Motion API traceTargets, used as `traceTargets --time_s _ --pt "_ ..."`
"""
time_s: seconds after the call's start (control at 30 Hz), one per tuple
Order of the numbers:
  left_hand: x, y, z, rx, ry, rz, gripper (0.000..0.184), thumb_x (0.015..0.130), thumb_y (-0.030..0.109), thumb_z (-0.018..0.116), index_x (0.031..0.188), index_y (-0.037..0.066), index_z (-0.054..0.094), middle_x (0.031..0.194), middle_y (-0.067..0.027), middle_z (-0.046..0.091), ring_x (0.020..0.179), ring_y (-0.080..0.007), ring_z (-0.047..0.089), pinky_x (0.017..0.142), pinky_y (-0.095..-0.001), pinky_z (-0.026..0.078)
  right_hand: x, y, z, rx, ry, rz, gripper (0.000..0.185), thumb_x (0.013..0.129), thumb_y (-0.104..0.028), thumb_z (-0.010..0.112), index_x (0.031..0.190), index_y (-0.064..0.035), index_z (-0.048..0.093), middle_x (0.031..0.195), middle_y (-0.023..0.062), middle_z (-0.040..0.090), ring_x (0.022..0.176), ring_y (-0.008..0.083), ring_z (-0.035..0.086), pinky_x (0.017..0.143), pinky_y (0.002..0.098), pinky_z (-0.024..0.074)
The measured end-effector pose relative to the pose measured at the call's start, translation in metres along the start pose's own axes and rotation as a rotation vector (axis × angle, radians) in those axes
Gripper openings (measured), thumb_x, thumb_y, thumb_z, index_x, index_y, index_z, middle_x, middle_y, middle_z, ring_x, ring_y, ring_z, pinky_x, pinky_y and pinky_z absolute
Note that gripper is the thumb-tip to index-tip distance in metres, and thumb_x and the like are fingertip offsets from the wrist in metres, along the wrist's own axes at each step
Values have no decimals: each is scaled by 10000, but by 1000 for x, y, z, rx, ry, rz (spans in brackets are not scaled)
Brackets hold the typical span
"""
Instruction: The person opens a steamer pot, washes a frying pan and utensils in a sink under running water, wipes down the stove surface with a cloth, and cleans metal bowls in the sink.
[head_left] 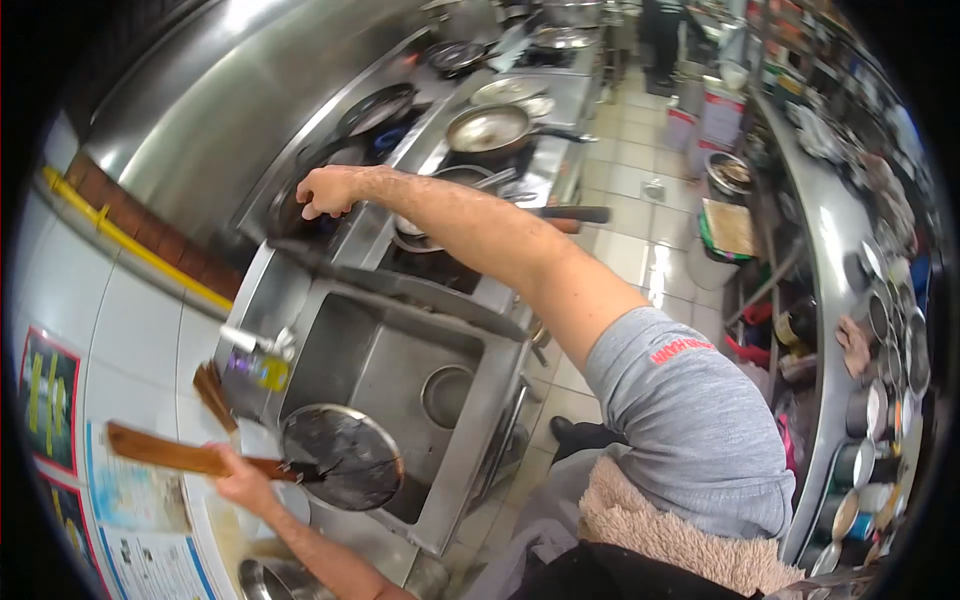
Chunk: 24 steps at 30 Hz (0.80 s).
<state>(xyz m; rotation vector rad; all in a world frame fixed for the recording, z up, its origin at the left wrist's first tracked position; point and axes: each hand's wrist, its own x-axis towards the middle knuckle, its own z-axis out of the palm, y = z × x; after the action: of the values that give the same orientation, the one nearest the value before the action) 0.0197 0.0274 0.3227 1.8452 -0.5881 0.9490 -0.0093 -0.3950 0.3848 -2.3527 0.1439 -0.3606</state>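
My left hand is closed around the long wooden handle of a frying pan. The pan is tilted over the near left part of the steel sink, its dark inside looking wet. My right arm reaches far across to the back of the stove. There my right hand has its fingers curled together, beside a dark, blurred pan-like shape; what they hold is hidden. A round metal strainer or drain basket sits in the sink.
Several pans, one a pale-bottomed frying pan, stand on the stove beyond the sink. A bottle with yellow-green liquid and a brush are by the left wall. A steel counter with pots runs along the right.
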Motion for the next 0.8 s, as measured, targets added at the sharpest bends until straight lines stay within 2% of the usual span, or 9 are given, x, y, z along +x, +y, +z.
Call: traceTargets --time_s 0.07,0.2,0.3,0.37,0.43,0.5,0.6,0.73,0.8 --pt "34 28 -19 86 204 64 311 836 160 561 1015 -94 564 1004 -190 585 882 -253 573 795 -334 439 -51 12 -40 -35 28 -43 425 789 -254 592 1149 -40 520 828 108 626 659 170 603 653 320 473" --pt "83 90 -45 -431 662 55 233 760 98 625 871 -102 578 823 -169 579 769 -250 577 711 -338 474 -174 55 -103 165 117 -78 440 823 -235 573 1202 -37 473 884 96 628 704 137 595 645 298 474" --pt "108 117 -69 -729 741 102 150 737 51 618 782 -81 565 678 -148 530 634 -247 546 619 -349 476 -271 112 -138 214 189 32 441 840 -250 570 1213 -39 466 1004 81 592 790 138 571 682 276 479" --pt "122 123 -75 -950 755 106 122 725 16 576 783 -88 550 548 -72 367 478 -195 399 471 -329 365 -337 151 -160 228 260 119 428 843 -246 571 1208 -44 478 894 42 581 726 97 529 635 253 454" --pt "107 164 -47 -965 812 156 167 715 44 563 777 -111 561 547 -54 329 447 -193 370 443 -339 338 -397 211 -171 260 358 185 433 848 -274 556 1194 -25 485 864 34 583 699 99 532 605 241 437" --pt "98 192 -6 -981 937 26 165 676 39 568 749 -108 561 511 -43 360 410 -174 387 417 -322 337 -457 256 -174 407 507 334 378 848 -258 557 1145 -29 514 847 29 579 663 87 540 570 222 433" --pt "73 230 73 -886 910 5 184 608 38 670 697 -19 520 510 -32 396 393 -162 387 398 -309 335 -543 341 -160 649 691 599 331 853 -236 540 1122 -44 516 873 52 592 675 119 559 584 234 441" --pt "15 305 203 -811 954 -243 392 650 54 710 918 -43 440 776 -114 510 589 -168 464 535 -315 406 -612 383 -142 849 779 853 241 856 -202 529 1052 -62 526 821 34 578 634 111 542 543 233 418" --pt "-8 326 261 -682 943 -124 419 693 115 710 944 -69 430 872 -139 509 701 -208 483 650 -332 424 -623 389 -138 904 737 868 233 853 -192 535 1045 -60 523 809 29 570 632 105 542 542 235 421"
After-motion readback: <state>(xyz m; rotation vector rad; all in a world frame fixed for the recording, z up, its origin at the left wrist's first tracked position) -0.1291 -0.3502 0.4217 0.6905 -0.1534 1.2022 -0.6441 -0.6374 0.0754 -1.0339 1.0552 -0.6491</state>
